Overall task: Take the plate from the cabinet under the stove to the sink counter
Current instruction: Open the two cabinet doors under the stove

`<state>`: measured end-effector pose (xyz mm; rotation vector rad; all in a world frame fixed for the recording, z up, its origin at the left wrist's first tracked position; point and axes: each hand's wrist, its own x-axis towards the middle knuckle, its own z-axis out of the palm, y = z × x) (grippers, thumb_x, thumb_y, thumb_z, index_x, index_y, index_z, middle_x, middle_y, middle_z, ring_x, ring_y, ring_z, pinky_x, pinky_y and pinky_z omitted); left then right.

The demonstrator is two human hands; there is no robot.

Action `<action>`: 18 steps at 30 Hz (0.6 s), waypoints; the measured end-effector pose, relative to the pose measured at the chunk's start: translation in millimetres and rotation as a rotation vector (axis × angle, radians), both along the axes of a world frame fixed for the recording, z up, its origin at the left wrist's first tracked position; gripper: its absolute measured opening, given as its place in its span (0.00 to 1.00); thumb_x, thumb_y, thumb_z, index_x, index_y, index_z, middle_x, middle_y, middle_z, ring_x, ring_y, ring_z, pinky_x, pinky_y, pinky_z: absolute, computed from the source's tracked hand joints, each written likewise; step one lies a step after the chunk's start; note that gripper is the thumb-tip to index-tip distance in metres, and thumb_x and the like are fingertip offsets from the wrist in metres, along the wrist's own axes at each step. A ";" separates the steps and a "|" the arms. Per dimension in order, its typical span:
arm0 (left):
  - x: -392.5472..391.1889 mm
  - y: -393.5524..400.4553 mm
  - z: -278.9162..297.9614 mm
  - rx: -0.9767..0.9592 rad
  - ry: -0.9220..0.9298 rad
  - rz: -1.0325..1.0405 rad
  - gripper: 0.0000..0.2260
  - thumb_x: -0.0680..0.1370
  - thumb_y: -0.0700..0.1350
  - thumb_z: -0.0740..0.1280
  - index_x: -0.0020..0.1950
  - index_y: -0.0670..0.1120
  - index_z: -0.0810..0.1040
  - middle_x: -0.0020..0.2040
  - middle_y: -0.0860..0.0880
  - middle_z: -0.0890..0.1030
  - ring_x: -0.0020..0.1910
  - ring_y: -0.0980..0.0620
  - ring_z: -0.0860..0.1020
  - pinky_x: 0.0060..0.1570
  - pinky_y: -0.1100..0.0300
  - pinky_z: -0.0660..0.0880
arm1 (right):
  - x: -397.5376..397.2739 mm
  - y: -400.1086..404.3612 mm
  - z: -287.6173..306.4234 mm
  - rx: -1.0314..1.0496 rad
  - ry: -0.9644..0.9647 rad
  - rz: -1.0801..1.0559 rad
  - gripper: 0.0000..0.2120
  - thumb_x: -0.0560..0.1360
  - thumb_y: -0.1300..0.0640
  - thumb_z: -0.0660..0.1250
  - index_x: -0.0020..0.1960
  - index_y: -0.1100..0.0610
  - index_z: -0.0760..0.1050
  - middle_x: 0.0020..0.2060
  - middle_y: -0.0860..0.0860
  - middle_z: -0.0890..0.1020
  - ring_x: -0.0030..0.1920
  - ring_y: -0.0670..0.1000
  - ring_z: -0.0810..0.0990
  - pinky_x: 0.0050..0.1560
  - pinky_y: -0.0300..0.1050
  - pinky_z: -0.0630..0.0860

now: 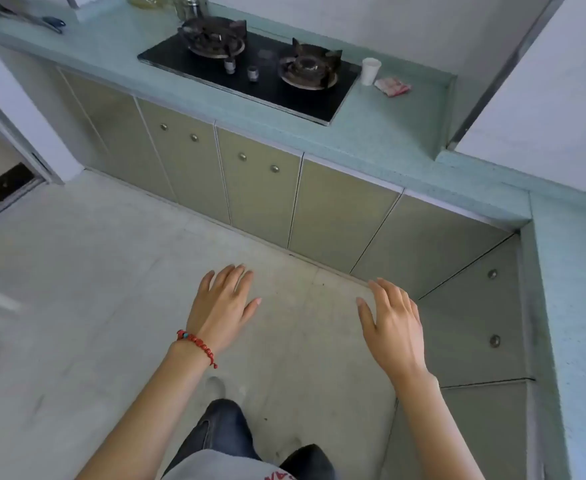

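A black two-burner gas stove (250, 71) is set into the pale green counter (388, 133) at the top. Below it runs a row of beige cabinet doors (260, 178) with round metal knobs, all of them closed. No plate shows anywhere. My left hand (224, 306), with a red bead bracelet on the wrist, hovers palm down over the floor, fingers spread and holding nothing. To its right my right hand (392, 323) hangs the same way, fingers apart, in front of the corner cabinets. Both hands are well short of the doors.
A white paper cup (370, 71) and a pink-white packet (392, 86) sit right of the stove. Jars (191, 6) and utensils (24, 19) lie at the counter's far left. The counter turns a corner along the right (579, 306). Grey concrete floor (94, 289) spreads in front; a doorway threshold (4, 188) is left.
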<state>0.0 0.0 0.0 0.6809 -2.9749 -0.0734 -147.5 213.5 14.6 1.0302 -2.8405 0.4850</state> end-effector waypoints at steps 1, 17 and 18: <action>4.1 -7.7 -1.2 0.014 -0.015 0.021 0.22 0.73 0.54 0.53 0.55 0.42 0.76 0.54 0.43 0.82 0.54 0.45 0.80 0.52 0.46 0.77 | 1.9 -9.0 -1.8 -0.011 0.002 0.013 0.20 0.74 0.49 0.54 0.56 0.62 0.74 0.53 0.60 0.81 0.52 0.61 0.80 0.52 0.54 0.76; 68.0 -220.4 -3.9 0.048 -0.051 0.194 0.21 0.74 0.53 0.55 0.56 0.41 0.76 0.54 0.42 0.82 0.53 0.44 0.81 0.51 0.45 0.78 | 44.1 -251.8 -20.4 0.033 -0.083 0.175 0.21 0.74 0.48 0.53 0.56 0.61 0.75 0.53 0.59 0.81 0.51 0.60 0.80 0.52 0.55 0.77; 72.5 -234.0 -3.3 0.065 -0.072 0.209 0.22 0.73 0.54 0.53 0.56 0.41 0.76 0.54 0.42 0.82 0.53 0.44 0.81 0.50 0.45 0.78 | 46.7 -267.5 -20.2 0.032 -0.089 0.187 0.21 0.74 0.48 0.53 0.56 0.61 0.75 0.53 0.59 0.81 0.52 0.60 0.80 0.52 0.54 0.77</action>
